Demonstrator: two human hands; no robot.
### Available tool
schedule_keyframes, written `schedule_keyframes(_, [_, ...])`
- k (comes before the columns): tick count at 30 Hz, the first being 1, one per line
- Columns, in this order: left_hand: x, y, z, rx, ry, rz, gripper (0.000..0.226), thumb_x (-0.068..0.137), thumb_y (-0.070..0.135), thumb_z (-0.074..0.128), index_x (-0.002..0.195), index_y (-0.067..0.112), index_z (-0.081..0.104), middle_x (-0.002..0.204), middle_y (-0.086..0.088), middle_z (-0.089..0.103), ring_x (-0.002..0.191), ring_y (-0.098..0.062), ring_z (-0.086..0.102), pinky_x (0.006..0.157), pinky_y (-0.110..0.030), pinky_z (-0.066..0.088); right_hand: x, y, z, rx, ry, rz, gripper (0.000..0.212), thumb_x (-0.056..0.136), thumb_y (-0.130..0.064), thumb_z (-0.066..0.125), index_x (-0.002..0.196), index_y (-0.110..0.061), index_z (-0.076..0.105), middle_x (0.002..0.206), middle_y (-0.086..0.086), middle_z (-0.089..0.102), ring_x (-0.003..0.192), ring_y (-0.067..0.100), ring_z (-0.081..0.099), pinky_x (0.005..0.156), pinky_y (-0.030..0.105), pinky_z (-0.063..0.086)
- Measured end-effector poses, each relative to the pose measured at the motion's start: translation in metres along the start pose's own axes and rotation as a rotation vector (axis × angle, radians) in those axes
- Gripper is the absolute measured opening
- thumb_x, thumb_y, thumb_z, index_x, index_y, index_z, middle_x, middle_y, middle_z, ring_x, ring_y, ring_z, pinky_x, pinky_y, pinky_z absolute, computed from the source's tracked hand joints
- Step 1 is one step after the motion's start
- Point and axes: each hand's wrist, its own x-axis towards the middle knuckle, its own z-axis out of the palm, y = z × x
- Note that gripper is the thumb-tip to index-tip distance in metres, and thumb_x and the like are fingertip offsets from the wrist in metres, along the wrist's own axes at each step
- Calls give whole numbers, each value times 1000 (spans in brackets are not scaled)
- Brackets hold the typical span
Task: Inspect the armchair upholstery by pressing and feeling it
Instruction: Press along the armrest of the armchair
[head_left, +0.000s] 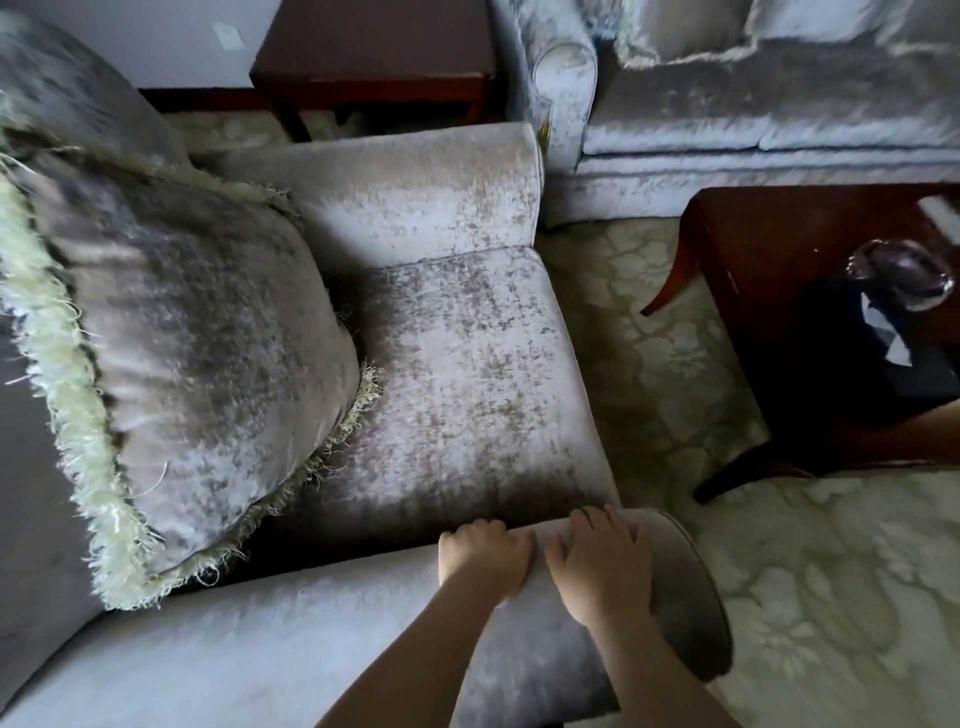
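Under you runs a pale carpet (779, 597) with a faint floral pattern. Ahead to your right stands a sofa (753, 104) in silvery crushed velvet. Beside its rolled arm, against the pale wall (182, 41), sits a dark wood end table (374, 47). On your right, a second dark table (753, 260) with curved legs carries a glass bowl (904, 273). The light is soft and dim.

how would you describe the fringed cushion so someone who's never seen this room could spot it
Find the grey velvet armchair in the middle of the view, beside the matching sofa. The cushion sits at the back of its seat. It alone has a shaggy pale fringe around its edge.
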Motion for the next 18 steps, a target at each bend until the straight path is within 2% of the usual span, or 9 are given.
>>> schedule_keyframes(2, [13,17,2,-66,25,-41,51,86,46,22,92,19,65,99,-6,66,92,-25,59,80,-38,36,15,17,-2,-9,39,-11,39,89,-48,33,109,-26,59,117,-4,63,114,16,52,102,39,35])
schedule_keyframes(5, [27,24,13,-57,83,-62,55,81,58,22,94,22,61,100,-2,64,96,-23,58,85,-39,35,26,28,7,107,147,-4,42,75,-38,44,91,-11,72,94,8,73,91,25,68,86,45,47])
schedule_keyframes(8, [30,22,23,-38,101,-59,54,81,61,23,98,24,59,105,1,63,101,-20,57,89,-37,33,24,32,20,205,338,-9,43,67,-36,45,78,-6,74,82,11,73,78,27,71,83,43,39])
schedule_keyframes(11, [29,23,20,-33,146,-56,51,81,61,24,97,26,58,104,3,62,101,-19,57,88,-35,34,25,32,22,217,453,-62,34,70,-33,52,74,-8,74,79,12,73,76,28,71,81,44,41])
schedule_keyframes(15, [23,27,17,-53,205,-100,43,80,57,25,86,26,55,95,4,63,92,-19,57,81,-34,34,27,32,17,204,228,-50,40,64,-35,44,78,-9,72,79,9,71,77,30,69,80,42,38])
schedule_keyframes(18, [18,32,16,-24,270,-194,42,77,54,25,84,25,56,93,2,63,89,-21,57,77,-34,34,28,32,14,203,163,-51,43,61,-34,42,81,-11,72,80,8,70,81,30,66,82,44,42])
